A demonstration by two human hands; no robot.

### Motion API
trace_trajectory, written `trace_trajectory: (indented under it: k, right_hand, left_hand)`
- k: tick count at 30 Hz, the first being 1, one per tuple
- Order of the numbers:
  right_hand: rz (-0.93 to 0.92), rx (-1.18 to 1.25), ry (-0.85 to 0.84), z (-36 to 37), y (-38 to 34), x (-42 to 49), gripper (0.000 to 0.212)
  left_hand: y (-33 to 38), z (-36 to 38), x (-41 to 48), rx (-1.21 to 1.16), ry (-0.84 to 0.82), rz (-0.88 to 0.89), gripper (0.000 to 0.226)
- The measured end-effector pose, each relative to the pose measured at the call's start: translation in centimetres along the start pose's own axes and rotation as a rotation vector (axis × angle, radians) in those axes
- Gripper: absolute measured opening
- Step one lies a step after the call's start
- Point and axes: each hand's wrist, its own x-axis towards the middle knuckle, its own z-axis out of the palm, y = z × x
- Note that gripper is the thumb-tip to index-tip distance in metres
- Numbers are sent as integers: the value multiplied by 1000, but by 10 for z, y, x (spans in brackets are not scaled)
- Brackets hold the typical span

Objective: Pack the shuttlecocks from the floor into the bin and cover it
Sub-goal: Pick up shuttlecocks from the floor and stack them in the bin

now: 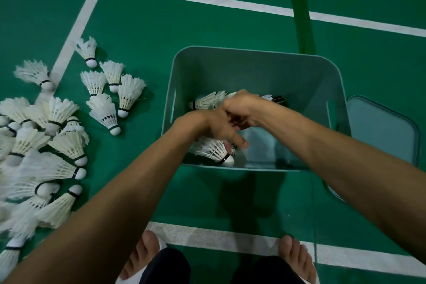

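Note:
The teal plastic bin stands on the green court floor in front of me, and both my hands reach into it. My left hand hangs over a white feather shuttlecock lying at the bin's near wall, its fingers loosely extended downward. My right hand is bent at the wrist over more shuttlecocks at the back of the bin; its fingers are hidden beneath it. A large heap of shuttlecocks lies on the floor to the left. The teal lid lies flat to the right of the bin.
White court lines cross the floor, and a dark green tape strip runs behind the bin. My bare feet stand on a white line just in front of the bin. Bare green floor lies behind the bin.

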Motion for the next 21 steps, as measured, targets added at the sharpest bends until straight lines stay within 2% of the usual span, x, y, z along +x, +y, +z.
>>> trace_trajectory:
  k: [1, 3, 10, 16, 17, 20, 21]
  right_hand:
    - [4, -1, -24, 2, -1, 2, 23]
    - [23, 10, -73, 6, 0, 4, 26]
    - [72, 265, -181, 11, 9, 21, 32]
    - [57, 285, -233, 6, 9, 19, 39]
    - [43, 254, -198, 4, 8, 16, 42]
    - [-62, 155, 2, -7, 8, 5, 43]
    - [-107, 133, 69, -13, 11, 0, 41]
  left_hand:
    - [-2, 0, 3, -18, 7, 0, 61]
    - [-6, 1, 8, -39, 40, 6, 64]
    - [-6, 3, 4, -1, 136, -25, 39]
    - [-6, 3, -3, 71, 75, 16, 63]
    - [-4, 1, -7, 90, 74, 16, 60]
    - [-2, -6, -13, 100, 152, -14, 25]
    - [-4, -8, -14, 85, 179, -21, 19]
